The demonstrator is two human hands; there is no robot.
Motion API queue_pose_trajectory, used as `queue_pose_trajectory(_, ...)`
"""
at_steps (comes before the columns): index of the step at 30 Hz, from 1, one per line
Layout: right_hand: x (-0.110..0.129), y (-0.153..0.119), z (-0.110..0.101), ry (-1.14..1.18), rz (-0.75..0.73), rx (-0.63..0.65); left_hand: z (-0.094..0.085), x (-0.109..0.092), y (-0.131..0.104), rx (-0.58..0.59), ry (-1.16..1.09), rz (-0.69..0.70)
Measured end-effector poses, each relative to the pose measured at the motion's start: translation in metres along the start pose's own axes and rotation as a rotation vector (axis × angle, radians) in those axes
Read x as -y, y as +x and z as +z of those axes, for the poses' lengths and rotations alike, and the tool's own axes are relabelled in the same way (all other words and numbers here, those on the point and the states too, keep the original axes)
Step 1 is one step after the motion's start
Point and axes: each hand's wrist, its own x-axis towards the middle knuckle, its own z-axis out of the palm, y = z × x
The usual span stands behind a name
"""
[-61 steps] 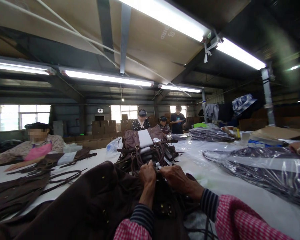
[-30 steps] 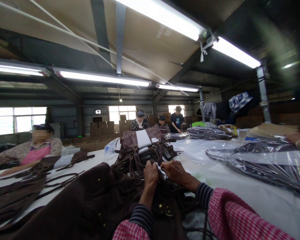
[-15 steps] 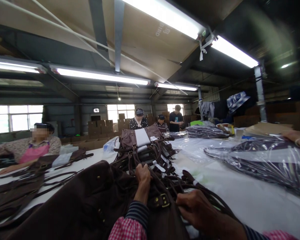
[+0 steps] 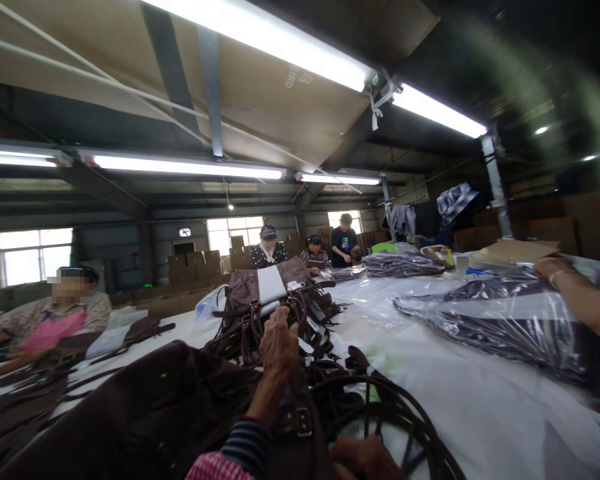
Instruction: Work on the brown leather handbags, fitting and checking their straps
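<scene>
A large dark brown bag (image 4: 125, 407) with brass buckles and studs lies across the lower left, close to me. My left hand (image 4: 279, 343) is raised over the straps at the pile's near side, its fingers bent; whether it grips anything is hidden. Low in the view, my right hand (image 4: 363, 459) is beside the bag and its looped straps (image 4: 405, 407), cut off by the bottom edge and blurred, its fingers hidden. Beyond my left hand is a pile of brown bags (image 4: 245, 283), the top one wrapped with a white band (image 4: 271, 285).
Plastic-wrapped dark bags (image 4: 500, 327) lie on the white table (image 4: 445, 393) at right, with another person's hand (image 4: 555, 270) on them. More brown bags (image 4: 25, 400) lie at left by a person in pink (image 4: 55, 330). Several people stand or sit beyond the pile.
My left hand has moved up and forward toward the white band. My right hand has dropped lower toward the bottom edge. The view has shifted to the right.
</scene>
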Motion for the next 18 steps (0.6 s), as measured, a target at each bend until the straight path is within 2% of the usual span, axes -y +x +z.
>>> queue_pose_trajectory(2, 0.000, 0.002, 0.001, -0.015, 0.003, -0.014, -0.006, -0.024, -0.012, 0.040, 0.057, 0.220)
queue_pose_trajectory(5, -0.003, 0.007, 0.004, -0.080, -0.025, -0.052, -0.006, -0.044, -0.030, 0.309, 0.202, 0.510)
queue_pose_trajectory(7, -0.003, 0.010, 0.005, -0.109, -0.067, -0.081, -0.006, -0.044, -0.040, 0.536, 0.339, 0.660)
queue_pose_trajectory(9, 0.000, 0.012, 0.004, -0.098, -0.111, -0.086, -0.015, -0.036, -0.046, 0.738, 0.432, 0.741)
queue_pose_trajectory(12, 0.008, 0.012, 0.001, -0.040, -0.147, -0.067, -0.051, -0.022, -0.054, 0.980, 0.491, 0.761)
queue_pose_trajectory(15, 0.013, 0.010, -0.001, -0.012, -0.108, -0.079, -0.096, -0.009, -0.064, 1.078, 0.462, 0.810)
queue_pose_trajectory(17, 0.015, 0.007, -0.002, -0.002, -0.086, -0.103, -0.115, 0.000, -0.070, 1.047, 0.418, 0.856)
queue_pose_trajectory(18, 0.016, 0.006, -0.003, 0.015, -0.083, -0.107, -0.119, 0.006, -0.072, 1.016, 0.401, 0.864)
